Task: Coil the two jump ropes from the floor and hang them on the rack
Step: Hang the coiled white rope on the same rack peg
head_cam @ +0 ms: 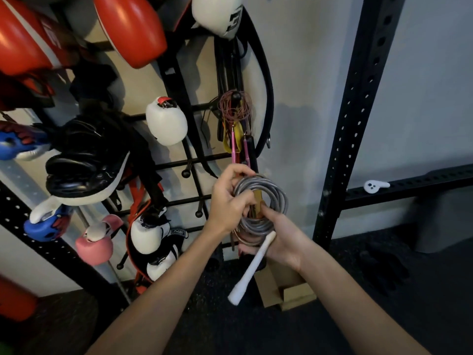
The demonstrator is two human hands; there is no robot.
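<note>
A grey jump rope (277, 194) is wound into a coil in front of the black wall rack (194, 165). My left hand (226, 201) grips the coil's left side. My right hand (279, 243) holds it from below, thumb through the middle. One white handle (252, 269) of this rope hangs down from my right hand. A second, thin reddish rope (235, 106) hangs coiled on a rack peg above, its pink handles (234, 147) dangling just above my hands.
Boxing gloves (166, 121), red pads (130, 29) and black shoes (84, 162) hang on the rack to the left. A black perforated upright (355, 119) stands on the right, with a white object (375, 186) on its crossbar. Wooden blocks (294, 294) lie on the dark floor.
</note>
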